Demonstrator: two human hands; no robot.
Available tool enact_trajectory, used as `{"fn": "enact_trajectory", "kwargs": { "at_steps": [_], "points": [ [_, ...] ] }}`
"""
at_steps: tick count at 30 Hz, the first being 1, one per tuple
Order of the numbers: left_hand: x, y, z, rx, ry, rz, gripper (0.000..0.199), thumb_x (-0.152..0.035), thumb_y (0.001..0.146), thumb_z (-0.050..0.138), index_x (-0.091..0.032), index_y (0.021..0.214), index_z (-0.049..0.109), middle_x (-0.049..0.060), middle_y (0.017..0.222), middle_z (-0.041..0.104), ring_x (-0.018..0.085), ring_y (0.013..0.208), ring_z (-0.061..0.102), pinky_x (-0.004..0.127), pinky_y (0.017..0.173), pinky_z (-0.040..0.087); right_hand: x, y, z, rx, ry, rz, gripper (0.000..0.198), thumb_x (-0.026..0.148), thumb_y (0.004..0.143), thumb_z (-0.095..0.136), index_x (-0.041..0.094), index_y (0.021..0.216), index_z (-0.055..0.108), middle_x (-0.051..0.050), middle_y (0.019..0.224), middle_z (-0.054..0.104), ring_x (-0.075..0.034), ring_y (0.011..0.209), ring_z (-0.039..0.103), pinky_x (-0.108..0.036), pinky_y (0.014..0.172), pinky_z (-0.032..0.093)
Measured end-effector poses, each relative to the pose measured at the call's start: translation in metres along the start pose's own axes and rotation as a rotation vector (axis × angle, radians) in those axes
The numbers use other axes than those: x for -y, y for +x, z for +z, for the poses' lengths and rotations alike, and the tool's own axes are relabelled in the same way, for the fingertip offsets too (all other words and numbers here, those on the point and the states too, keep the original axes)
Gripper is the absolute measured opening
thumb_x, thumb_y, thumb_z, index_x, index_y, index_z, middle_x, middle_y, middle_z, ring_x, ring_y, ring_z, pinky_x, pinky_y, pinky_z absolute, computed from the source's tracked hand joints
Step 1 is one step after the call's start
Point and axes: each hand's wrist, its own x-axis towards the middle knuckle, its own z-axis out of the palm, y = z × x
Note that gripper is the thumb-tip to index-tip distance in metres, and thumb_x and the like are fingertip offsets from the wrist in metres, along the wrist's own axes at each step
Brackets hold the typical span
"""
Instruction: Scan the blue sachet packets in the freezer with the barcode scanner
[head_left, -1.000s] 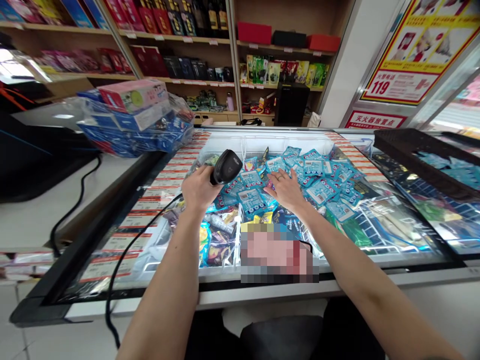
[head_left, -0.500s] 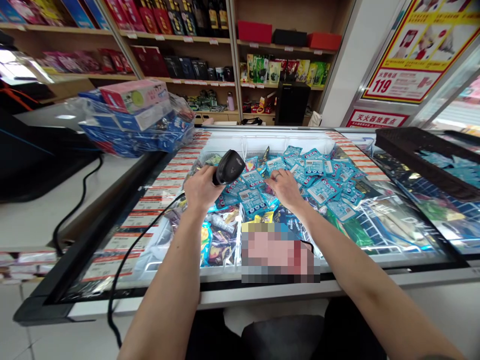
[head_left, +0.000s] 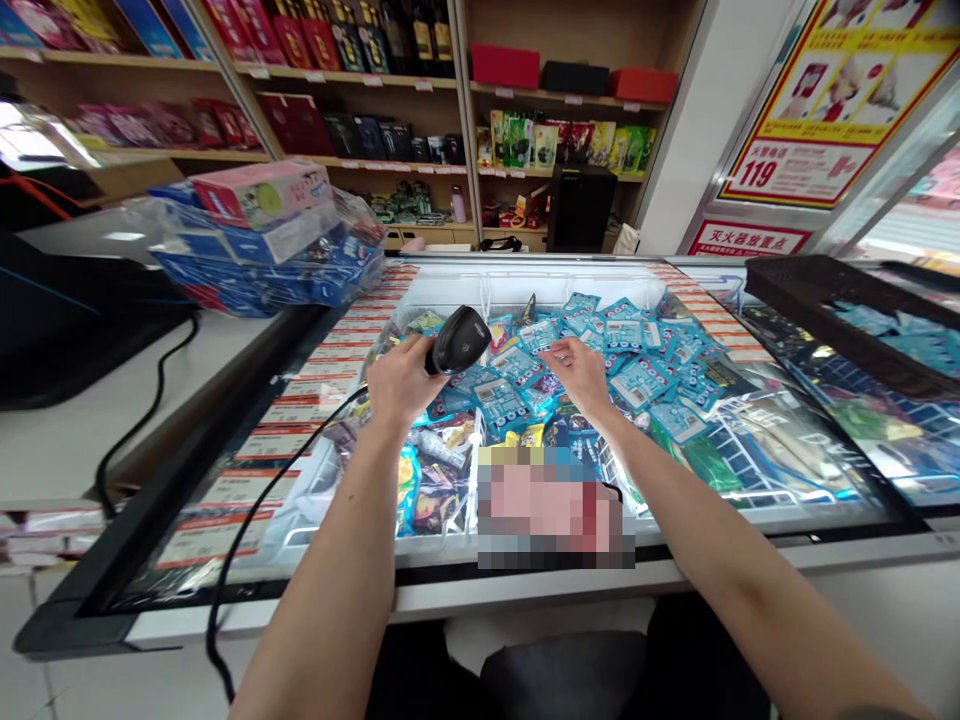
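Note:
My left hand (head_left: 401,380) is wrapped around the handle of a black barcode scanner (head_left: 459,342), whose head tilts up and to the right. A black cable (head_left: 259,500) runs from the scanner down to the left. My right hand (head_left: 577,378) hovers over a heap of blue snack packets (head_left: 643,380). Its fingers are bent and drawn together, pointing left; whether a packet edge is between the tips cannot be made out. One blue packet (head_left: 501,400) with a barcode lies between the two hands. The heap lies in a glass-topped freezer (head_left: 540,590).
A pixelated patch covers something at the freezer's near edge. Plastic-wrapped boxes (head_left: 262,225) stand on the counter at left. A dark basket (head_left: 847,320) holding blue packets sits at right. White wire dividers (head_left: 474,480) split the freezer. Stocked shelves (head_left: 352,165) line the back.
My right hand has lifted slightly and moved a little right from the packets under it, uncovering a purple wrapper. My left hand and the scanner stay nearly still.

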Motion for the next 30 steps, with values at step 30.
{"fn": "enact_trajectory", "kwargs": {
  "at_steps": [30],
  "points": [
    [-0.001,0.0,-0.003,0.026,-0.018,0.09,0.029,-0.039,0.076,0.058,-0.024,0.1,0.065,0.004,0.098,0.069,0.024,0.091,0.064,0.029,0.06,0.037,-0.008,0.005,0.0,-0.101,0.148,0.081,0.032,0.036,0.08,0.06,0.02,0.106,0.054,0.002,0.071,0.061,-0.017,0.065,0.058,-0.032,0.068,0.048]
  ]
}}
